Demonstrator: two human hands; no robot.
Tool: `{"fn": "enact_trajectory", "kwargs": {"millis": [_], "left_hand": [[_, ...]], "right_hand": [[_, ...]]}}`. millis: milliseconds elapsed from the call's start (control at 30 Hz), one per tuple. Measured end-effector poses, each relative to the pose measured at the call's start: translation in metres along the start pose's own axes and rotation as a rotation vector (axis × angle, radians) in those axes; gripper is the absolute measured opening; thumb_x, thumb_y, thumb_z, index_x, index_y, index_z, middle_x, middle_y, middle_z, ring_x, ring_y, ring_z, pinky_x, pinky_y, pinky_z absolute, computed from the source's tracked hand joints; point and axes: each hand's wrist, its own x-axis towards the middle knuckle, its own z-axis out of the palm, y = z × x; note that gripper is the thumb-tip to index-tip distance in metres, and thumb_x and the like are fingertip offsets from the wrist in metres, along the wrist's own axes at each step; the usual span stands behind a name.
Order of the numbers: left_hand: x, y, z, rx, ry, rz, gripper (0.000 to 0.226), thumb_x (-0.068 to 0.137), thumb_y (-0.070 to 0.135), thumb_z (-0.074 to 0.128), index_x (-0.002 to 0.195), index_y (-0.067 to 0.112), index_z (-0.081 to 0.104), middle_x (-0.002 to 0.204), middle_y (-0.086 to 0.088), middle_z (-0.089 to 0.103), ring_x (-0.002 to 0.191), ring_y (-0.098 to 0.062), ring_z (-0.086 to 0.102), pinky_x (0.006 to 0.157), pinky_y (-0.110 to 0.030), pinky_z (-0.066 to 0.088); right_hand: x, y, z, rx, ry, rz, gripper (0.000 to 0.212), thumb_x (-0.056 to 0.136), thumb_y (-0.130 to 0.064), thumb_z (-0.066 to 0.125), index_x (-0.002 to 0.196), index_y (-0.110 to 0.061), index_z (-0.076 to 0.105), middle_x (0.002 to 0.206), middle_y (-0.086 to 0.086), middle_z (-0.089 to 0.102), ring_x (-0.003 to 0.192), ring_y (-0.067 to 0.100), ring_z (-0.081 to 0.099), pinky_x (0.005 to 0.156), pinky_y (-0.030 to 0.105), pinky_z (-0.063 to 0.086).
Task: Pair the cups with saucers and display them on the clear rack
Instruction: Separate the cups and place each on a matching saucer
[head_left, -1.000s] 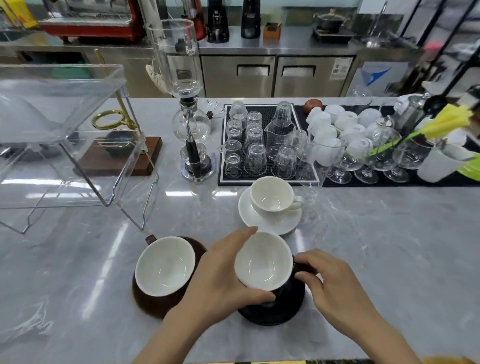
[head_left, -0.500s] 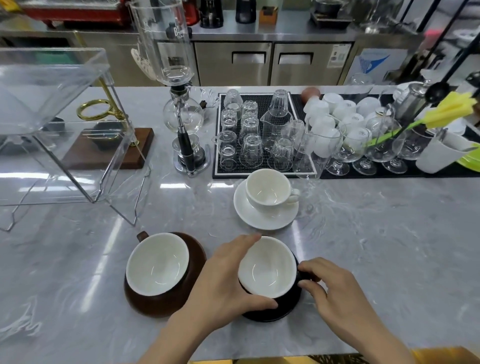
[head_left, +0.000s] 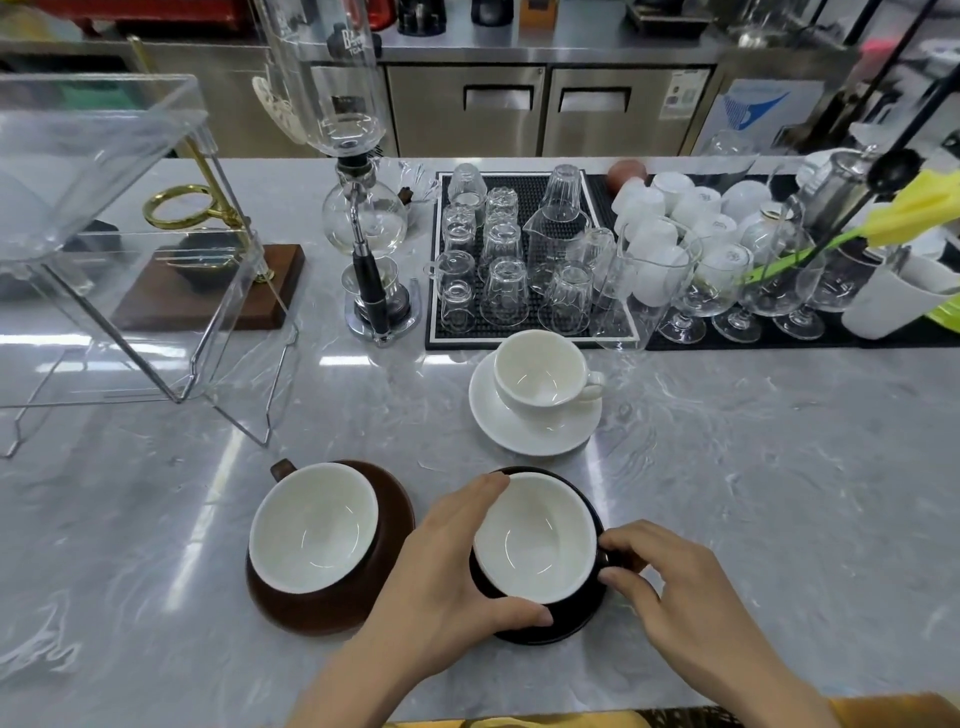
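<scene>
Both hands' grip rings black cup (head_left: 535, 540) — white cup (head_left: 537, 370) near beyond.

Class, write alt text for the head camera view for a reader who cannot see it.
Two hands grip a black cup on its black saucer: left hand round the body, right hand at the handle. A brown cup and a white cup sit on matching saucers; the clear rack stands at left.

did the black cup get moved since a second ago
Yes. The black cup, gripped by the left hand, was tilted over the front of the black saucer; it now sits more squarely on it, farther from the person.
</scene>
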Motion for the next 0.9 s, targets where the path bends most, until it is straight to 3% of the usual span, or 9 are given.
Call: {"fn": "enact_trajectory", "kwargs": {"millis": [167,333,467,700,800,900], "left_hand": [[-0.001,0.0,0.001,-0.026,0.015,-0.005,0.114,0.05,0.057,0.089,0.148,0.044,0.033,0.133,0.045,0.033,0.127,0.022,0.03,0.1,0.006,0.018],[-0.004,-0.002,0.002,-0.052,0.021,-0.018,0.114,0.05,0.061,0.088,0.147,0.048,0.029,0.147,0.037,0.032,0.137,0.019,0.024,0.104,0.004,0.017],[-0.012,-0.005,0.002,-0.095,0.131,-0.019,0.087,0.065,0.068,0.074,0.143,0.043,0.042,0.147,0.034,0.041,0.139,0.014,0.032,0.109,-0.005,0.025],[-0.037,-0.011,0.013,-0.166,0.452,-0.056,0.044,0.074,0.052,0.071,0.115,0.039,0.061,0.114,0.027,0.063,0.109,0.001,0.061,0.09,-0.006,0.043],[-0.043,-0.012,0.019,-0.198,0.491,-0.124,0.042,0.07,0.054,0.073,0.108,0.042,0.062,0.102,0.023,0.066,0.094,-0.009,0.065,0.079,-0.011,0.05],[-0.047,-0.014,0.023,-0.242,0.503,-0.208,0.043,0.068,0.057,0.078,0.104,0.041,0.063,0.094,0.019,0.067,0.085,-0.012,0.064,0.072,-0.016,0.052]], "right_hand": [[0.0,0.001,0.001,0.007,0.006,0.026,0.016,0.08,-0.023,0.066,0.094,-0.029,0.069,0.091,-0.02,0.063,0.082,0.001,0.061,0.073,0.007,0.042],[-0.001,0.0,-0.002,0.043,-0.005,0.059,0.02,0.081,-0.016,0.076,0.095,-0.03,0.071,0.093,-0.018,0.066,0.083,0.007,0.063,0.076,0.011,0.045],[-0.002,-0.003,-0.009,0.157,0.033,0.119,0.027,0.074,-0.012,0.081,0.094,-0.03,0.074,0.096,-0.019,0.069,0.084,0.009,0.066,0.075,0.011,0.048],[0.004,0.0,-0.011,0.252,0.166,0.295,0.013,0.08,-0.021,0.076,0.089,-0.031,0.073,0.088,-0.019,0.07,0.079,0.001,0.067,0.068,0.011,0.053],[0.008,0.001,-0.01,0.28,0.197,0.348,0.01,0.082,-0.024,0.074,0.088,-0.032,0.072,0.086,-0.024,0.07,0.078,0.001,0.068,0.064,0.011,0.053],[0.012,0.001,-0.006,0.303,0.206,0.395,0.009,0.083,-0.032,0.072,0.091,-0.034,0.071,0.086,-0.024,0.071,0.078,0.002,0.069,0.069,0.022,0.056]]}}
